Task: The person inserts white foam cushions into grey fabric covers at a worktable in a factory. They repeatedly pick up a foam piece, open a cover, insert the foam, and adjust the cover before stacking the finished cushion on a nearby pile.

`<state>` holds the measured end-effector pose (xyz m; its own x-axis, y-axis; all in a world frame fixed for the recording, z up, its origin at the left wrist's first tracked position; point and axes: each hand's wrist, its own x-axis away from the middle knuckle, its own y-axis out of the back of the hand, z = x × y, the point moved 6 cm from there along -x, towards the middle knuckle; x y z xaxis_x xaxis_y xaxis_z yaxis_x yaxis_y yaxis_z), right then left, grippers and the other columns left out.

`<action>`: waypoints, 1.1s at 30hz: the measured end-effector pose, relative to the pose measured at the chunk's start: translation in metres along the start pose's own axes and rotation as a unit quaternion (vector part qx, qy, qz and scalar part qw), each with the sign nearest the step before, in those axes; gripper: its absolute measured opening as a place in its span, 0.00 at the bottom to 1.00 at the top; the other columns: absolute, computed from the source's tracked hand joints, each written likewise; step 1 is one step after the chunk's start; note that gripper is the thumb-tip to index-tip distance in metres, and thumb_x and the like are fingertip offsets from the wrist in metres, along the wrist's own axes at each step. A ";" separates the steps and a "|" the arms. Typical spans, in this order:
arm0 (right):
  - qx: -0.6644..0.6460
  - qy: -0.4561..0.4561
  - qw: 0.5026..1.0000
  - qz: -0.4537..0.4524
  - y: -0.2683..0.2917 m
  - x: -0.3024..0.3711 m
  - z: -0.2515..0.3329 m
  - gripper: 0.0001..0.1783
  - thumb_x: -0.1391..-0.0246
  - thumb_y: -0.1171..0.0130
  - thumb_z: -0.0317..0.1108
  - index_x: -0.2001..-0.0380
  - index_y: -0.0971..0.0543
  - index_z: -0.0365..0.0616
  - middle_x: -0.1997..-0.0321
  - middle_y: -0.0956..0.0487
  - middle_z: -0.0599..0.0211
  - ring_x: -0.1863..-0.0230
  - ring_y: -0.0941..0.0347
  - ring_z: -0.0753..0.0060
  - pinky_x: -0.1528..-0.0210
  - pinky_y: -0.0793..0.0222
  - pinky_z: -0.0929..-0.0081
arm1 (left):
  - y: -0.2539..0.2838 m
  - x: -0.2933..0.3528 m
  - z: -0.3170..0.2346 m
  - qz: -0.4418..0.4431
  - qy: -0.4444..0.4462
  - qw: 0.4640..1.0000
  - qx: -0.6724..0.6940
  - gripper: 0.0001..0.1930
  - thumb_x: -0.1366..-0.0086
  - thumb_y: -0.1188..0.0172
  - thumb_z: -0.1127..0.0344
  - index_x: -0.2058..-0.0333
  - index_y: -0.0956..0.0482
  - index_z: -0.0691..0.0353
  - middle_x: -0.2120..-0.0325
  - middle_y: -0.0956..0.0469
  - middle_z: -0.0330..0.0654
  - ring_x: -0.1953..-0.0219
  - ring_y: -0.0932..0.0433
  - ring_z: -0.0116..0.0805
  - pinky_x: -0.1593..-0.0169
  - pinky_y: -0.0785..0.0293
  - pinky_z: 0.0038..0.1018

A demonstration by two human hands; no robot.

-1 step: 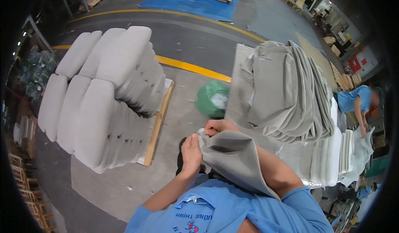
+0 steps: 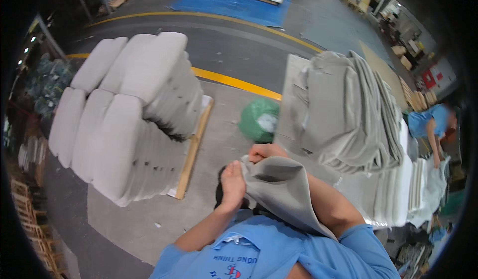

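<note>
From where I stand, the easiest thing to steer by is the green bag (image 2: 252, 118) with something white showing at its side. Nearer the person than that bag, a grey cloth (image 2: 281, 187) hangs between both hands and the waist, with a deep fold gaping along its upper part. The right hand (image 2: 266, 152) has its fingers curled closed around the cloth's top end. The left hand (image 2: 233, 183) is right beside it, fingers drawn together against the cloth's edge; I can't tell whether they pinch it, since their inner side is hidden.

Left of the bag, as the person faces it, stand tall stacks of pale cushions (image 2: 119, 129), with a wooden plank (image 2: 195, 149) along the side toward the bag. To the bag's right is a pale bench (image 2: 290, 75) carrying a thick, rumpled pile of grey cloths (image 2: 338, 105). Further right of the bag, past that pile, another person (image 2: 423, 122) in blue leans over some pale material (image 2: 432, 189). Beyond the bag, a yellow line (image 2: 236, 83) crosses the floor, and farther off a blue sheet (image 2: 214, 1) lies spread out.
</note>
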<state>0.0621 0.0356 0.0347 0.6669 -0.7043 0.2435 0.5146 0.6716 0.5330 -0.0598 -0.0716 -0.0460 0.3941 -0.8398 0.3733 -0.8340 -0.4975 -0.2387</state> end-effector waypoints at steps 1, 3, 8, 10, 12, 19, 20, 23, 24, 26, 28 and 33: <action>-0.005 0.028 1.000 0.006 -0.004 -0.010 0.004 0.07 0.43 0.36 0.35 0.64 0.17 0.44 0.72 0.21 0.60 0.68 0.29 0.73 0.64 0.31 0.68 | 0.014 -0.012 0.008 -0.036 -0.049 0.990 -0.130 0.21 0.18 0.54 0.59 0.65 0.22 0.70 0.70 0.19 0.47 0.65 0.23 0.37 0.56 0.27 0.36; -0.037 0.054 0.998 0.014 -0.012 -0.021 -0.017 0.07 0.44 0.36 0.34 0.65 0.17 0.44 0.72 0.20 0.63 0.68 0.28 0.74 0.64 0.30 0.69 | 0.010 -0.020 0.013 -0.063 -0.072 0.984 -0.151 0.21 0.19 0.54 0.59 0.64 0.22 0.70 0.69 0.19 0.53 0.65 0.23 0.43 0.54 0.27 0.39; -0.293 -0.015 0.947 0.127 -0.040 -0.057 -0.096 0.06 0.42 0.36 0.34 0.64 0.15 0.47 0.67 0.16 0.68 0.64 0.21 0.71 0.59 0.25 0.71 | 0.010 -0.032 0.033 -0.095 -0.029 0.950 -0.296 0.23 0.19 0.56 0.53 0.62 0.21 0.67 0.64 0.19 0.62 0.57 0.19 0.59 0.51 0.27 0.46; -0.373 -0.029 0.909 0.185 -0.064 -0.084 -0.117 0.07 0.42 0.36 0.35 0.61 0.14 0.48 0.63 0.15 0.67 0.60 0.19 0.68 0.55 0.23 0.71 | 0.022 -0.049 0.040 -0.094 -0.033 0.955 -0.279 0.23 0.19 0.57 0.52 0.60 0.21 0.66 0.62 0.19 0.62 0.55 0.20 0.62 0.49 0.28 0.48; -0.366 0.012 0.915 0.170 -0.090 -0.104 -0.147 0.10 0.41 0.35 0.36 0.58 0.14 0.49 0.58 0.14 0.65 0.56 0.18 0.66 0.51 0.22 0.69 | 0.029 -0.056 0.045 -0.090 -0.038 0.953 -0.287 0.23 0.19 0.57 0.50 0.58 0.22 0.65 0.60 0.20 0.63 0.53 0.20 0.64 0.49 0.28 0.49; 0.115 -0.036 0.992 -0.022 -0.028 -0.055 -0.149 0.17 0.41 0.34 0.40 0.53 0.14 0.44 0.50 0.13 0.61 0.49 0.17 0.60 0.46 0.23 0.65 | 0.016 -0.067 0.045 0.071 -0.021 0.949 -0.305 0.13 0.23 0.48 0.61 0.46 0.25 0.57 0.57 0.17 0.50 0.55 0.18 0.48 0.51 0.25 0.42; 0.148 -0.034 0.987 -0.041 -0.017 -0.040 -0.114 0.18 0.41 0.34 0.41 0.53 0.15 0.42 0.50 0.13 0.60 0.49 0.17 0.60 0.46 0.24 0.65 | 0.035 -0.071 0.039 0.092 -0.030 0.955 -0.280 0.15 0.24 0.46 0.65 0.42 0.26 0.55 0.56 0.17 0.46 0.55 0.18 0.43 0.52 0.24 0.39; -0.049 -0.114 0.985 -0.119 0.045 0.075 -0.078 0.17 0.37 0.37 0.41 0.51 0.15 0.42 0.57 0.15 0.57 0.54 0.18 0.61 0.49 0.24 0.65 | 0.020 -0.078 0.041 0.274 0.076 0.935 -0.212 0.34 0.33 0.42 0.77 0.29 0.35 0.50 0.50 0.21 0.37 0.59 0.24 0.29 0.56 0.25 0.29; -0.129 -0.156 0.972 -0.123 0.054 0.119 -0.079 0.17 0.36 0.37 0.41 0.50 0.15 0.42 0.61 0.16 0.57 0.55 0.19 0.62 0.50 0.24 0.67 | 0.006 -0.080 0.038 0.326 0.074 0.923 -0.192 0.35 0.33 0.41 0.77 0.29 0.35 0.51 0.49 0.21 0.37 0.59 0.24 0.29 0.56 0.25 0.28; -0.321 -0.150 0.930 -0.101 0.059 0.207 -0.060 0.14 0.39 0.37 0.37 0.53 0.15 0.42 0.66 0.18 0.56 0.61 0.20 0.58 0.54 0.24 0.66 | -0.010 -0.082 0.030 0.416 0.057 0.890 -0.177 0.36 0.37 0.41 0.79 0.30 0.34 0.53 0.51 0.21 0.37 0.58 0.25 0.27 0.58 0.27 0.26; -0.354 -0.131 0.916 -0.138 0.055 0.265 0.008 0.15 0.32 0.40 0.39 0.53 0.14 0.39 0.60 0.15 0.64 0.60 0.20 0.69 0.56 0.27 0.72 | -0.002 -0.087 0.033 0.430 0.100 0.864 -0.243 0.34 0.39 0.42 0.78 0.32 0.31 0.55 0.52 0.20 0.38 0.58 0.25 0.27 0.59 0.27 0.26; -0.292 -0.214 0.916 -0.170 -0.002 0.357 -0.009 0.55 0.48 0.25 0.53 0.23 0.40 0.46 0.25 0.35 0.41 0.23 0.40 0.47 0.22 0.46 0.56 | -0.017 -0.089 0.029 0.442 0.134 0.837 -0.293 0.28 0.40 0.37 0.76 0.39 0.24 0.60 0.53 0.21 0.38 0.57 0.25 0.30 0.56 0.25 0.29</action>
<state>0.3039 -0.2157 0.1135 0.2053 -0.8377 0.5061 0.9380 0.3160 0.1426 -0.0699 0.0052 -0.1013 -0.5125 -0.7055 0.4895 -0.8313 0.5505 -0.0769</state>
